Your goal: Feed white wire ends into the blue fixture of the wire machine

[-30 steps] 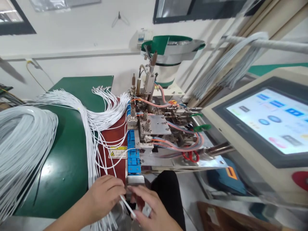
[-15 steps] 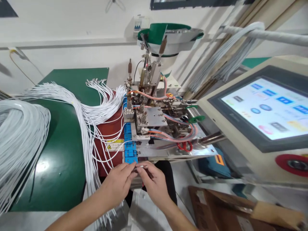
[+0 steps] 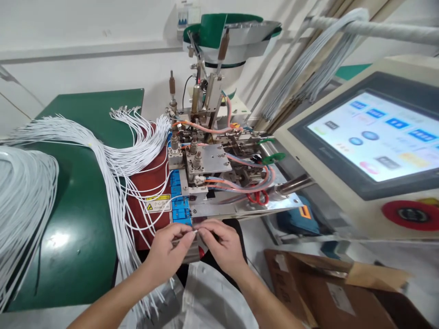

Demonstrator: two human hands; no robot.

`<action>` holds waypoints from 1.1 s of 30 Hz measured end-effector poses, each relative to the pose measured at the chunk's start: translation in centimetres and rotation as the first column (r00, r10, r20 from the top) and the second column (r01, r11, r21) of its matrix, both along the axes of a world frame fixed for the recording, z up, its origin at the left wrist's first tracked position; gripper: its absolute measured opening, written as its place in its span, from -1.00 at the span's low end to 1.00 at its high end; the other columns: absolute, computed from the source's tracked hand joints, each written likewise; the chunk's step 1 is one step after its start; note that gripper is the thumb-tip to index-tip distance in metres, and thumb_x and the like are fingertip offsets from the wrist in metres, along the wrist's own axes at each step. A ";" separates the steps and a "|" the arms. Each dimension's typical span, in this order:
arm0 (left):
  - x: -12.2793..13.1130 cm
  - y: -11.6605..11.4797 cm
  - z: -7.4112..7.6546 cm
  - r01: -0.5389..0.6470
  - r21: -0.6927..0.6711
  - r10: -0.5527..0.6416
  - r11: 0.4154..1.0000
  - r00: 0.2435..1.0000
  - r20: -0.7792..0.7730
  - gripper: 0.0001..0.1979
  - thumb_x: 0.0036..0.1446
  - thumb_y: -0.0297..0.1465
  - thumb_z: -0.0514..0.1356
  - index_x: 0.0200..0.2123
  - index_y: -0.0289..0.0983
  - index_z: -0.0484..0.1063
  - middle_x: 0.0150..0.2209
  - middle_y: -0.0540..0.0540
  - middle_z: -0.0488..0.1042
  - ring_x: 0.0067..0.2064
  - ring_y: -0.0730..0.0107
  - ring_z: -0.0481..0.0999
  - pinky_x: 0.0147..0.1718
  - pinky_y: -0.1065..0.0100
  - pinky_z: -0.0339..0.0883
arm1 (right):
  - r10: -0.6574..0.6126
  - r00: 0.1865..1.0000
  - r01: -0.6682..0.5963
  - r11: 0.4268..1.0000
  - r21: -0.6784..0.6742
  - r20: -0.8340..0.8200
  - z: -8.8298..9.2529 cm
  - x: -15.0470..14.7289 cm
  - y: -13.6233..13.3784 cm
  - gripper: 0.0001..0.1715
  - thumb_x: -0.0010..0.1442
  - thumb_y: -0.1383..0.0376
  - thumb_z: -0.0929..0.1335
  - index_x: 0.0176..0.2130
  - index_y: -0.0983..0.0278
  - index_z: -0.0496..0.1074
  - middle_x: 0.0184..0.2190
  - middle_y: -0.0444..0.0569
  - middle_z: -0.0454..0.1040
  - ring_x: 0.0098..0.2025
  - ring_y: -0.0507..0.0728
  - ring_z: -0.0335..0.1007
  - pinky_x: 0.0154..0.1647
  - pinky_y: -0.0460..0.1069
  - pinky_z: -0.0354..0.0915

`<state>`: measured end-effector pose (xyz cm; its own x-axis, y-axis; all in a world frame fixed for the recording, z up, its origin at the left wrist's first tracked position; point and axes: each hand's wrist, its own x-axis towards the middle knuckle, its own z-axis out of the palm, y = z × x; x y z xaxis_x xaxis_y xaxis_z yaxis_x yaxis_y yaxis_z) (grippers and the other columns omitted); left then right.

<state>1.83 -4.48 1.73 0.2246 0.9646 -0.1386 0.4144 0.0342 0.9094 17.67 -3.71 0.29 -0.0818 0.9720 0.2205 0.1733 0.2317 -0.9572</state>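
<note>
My left hand (image 3: 168, 251) is closed in a pinch, thumb against the fingers, just in front of the blue clamp blocks (image 3: 181, 214). Between its fingertips shows the end of a thin white cable (image 3: 195, 231). My right hand (image 3: 222, 244) meets it from the other side, its thumb and index finger pinched on the same small end. Most of that cable is hidden by the hands. Left of them a bundle of white cables (image 3: 111, 183) lies over the green table, and several single cables run from it to the blue blocks along the machine's edge.
A metal machine (image 3: 214, 157) with air hoses stands ahead, below a green and white feeder bowl (image 3: 236, 43). A touchscreen panel (image 3: 373, 132) with a red button (image 3: 411, 214) is at right. Coiled white cables (image 3: 27, 210) cover the green table's (image 3: 78, 274) left side. A cardboard box (image 3: 329, 292) sits lower right.
The view has shifted, so the machine and table appear farther left and higher. Both hands stay together at the cable end; the left thumb now lies extended along it.
</note>
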 end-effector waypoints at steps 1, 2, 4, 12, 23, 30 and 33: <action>0.1 0.1 -0.1 -0.025 -0.048 0.026 0.999 1.000 0.017 -0.80 0.08 -0.29 0.13 -0.39 -0.31 0.44 -0.44 -0.05 0.47 -0.42 0.43 0.43 -0.44 0.46 0.31 | 0.049 0.998 -0.049 0.999 -0.003 0.035 0.2 0.1 0.2 -0.83 0.10 0.35 0.31 -0.44 0.26 0.50 -0.51 -0.04 0.49 -0.45 0.06 0.40 -0.40 -0.08 0.30; 0.3 0.2 -0.2 -0.050 -0.088 0.052 0.995 0.998 0.021 -0.81 0.04 -0.28 0.17 -0.43 -0.32 0.43 -0.48 -0.03 0.46 -0.46 0.44 0.42 -0.48 0.47 0.29 | 0.096 0.993 -0.096 0.995 -0.011 0.067 0.4 0.2 0.5 -0.82 0.11 0.35 0.30 -0.44 0.26 0.50 -0.52 -0.04 0.49 -0.46 0.05 0.40 -0.41 -0.08 0.30; 0.4 0.4 -0.4 -0.079 -0.107 0.079 0.991 0.997 -0.004 -0.83 -0.01 -0.30 0.21 -0.47 -0.31 0.42 -0.51 -0.01 0.46 -0.47 0.44 0.41 -0.49 0.47 0.29 | 0.162 0.978 -0.160 0.987 -0.029 0.129 0.8 0.5 0.9 -0.79 0.12 0.35 0.29 -0.46 0.27 0.49 -0.52 -0.05 0.49 -0.47 0.04 0.38 -0.41 -0.09 0.29; -0.1 -0.1 -1.3 0.104 0.485 0.082 0.868 0.935 -0.346 -0.77 0.15 -0.46 0.00 -0.28 -0.26 0.46 -0.37 -0.09 0.54 -0.33 0.37 0.52 -0.28 0.37 0.40 | 0.074 0.926 -0.049 0.996 -0.076 0.370 1.8 -0.2 1.6 -0.75 0.02 0.39 0.29 -0.65 0.29 0.37 -0.66 -0.14 0.32 -0.57 0.00 0.21 -0.50 -0.10 0.15; 0.0 0.1 -0.3 -0.203 -0.141 0.216 0.969 0.972 0.087 -0.81 0.07 -0.35 0.11 -0.38 -0.32 0.48 -0.50 -0.03 0.49 -0.50 0.45 0.46 -0.47 0.44 0.37 | -0.065 0.981 0.021 0.973 -0.230 -0.185 -0.6 -1.7 0.4 -0.91 0.01 0.34 0.35 -0.47 0.29 0.48 -0.49 -0.03 0.44 -0.42 0.07 0.36 -0.41 -0.06 0.30; 0.2 0.2 0.0 -0.159 -0.140 0.162 0.977 0.987 0.017 -0.79 0.08 -0.32 0.10 -0.43 -0.31 0.47 -0.63 0.05 0.34 -0.56 0.51 0.31 -0.55 0.50 0.21 | -0.097 0.992 0.083 0.983 -0.165 -0.078 -0.1 -1.9 0.5 -0.87 -0.02 0.40 0.33 -0.57 0.30 0.42 -0.57 -0.08 0.38 -0.50 0.03 0.30 -0.48 -0.08 0.25; 0.2 0.3 -0.2 -0.137 -0.120 0.144 0.983 0.988 0.054 -0.80 0.07 -0.32 0.11 -0.42 -0.31 0.47 -0.55 0.02 0.42 -0.50 0.49 0.35 -0.50 0.49 0.24 | -0.177 0.983 0.166 0.971 -0.170 -0.052 -0.4 -2.4 0.2 -0.85 -0.02 0.40 0.32 -0.59 0.30 0.39 -0.58 -0.10 0.35 -0.51 0.02 0.27 -0.49 -0.08 0.23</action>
<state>2.08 -4.22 1.56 0.0995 0.9653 -0.2414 0.3410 0.1949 0.9197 15.28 -3.52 -0.07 0.0987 0.9936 0.0557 0.1318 0.0424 -0.9904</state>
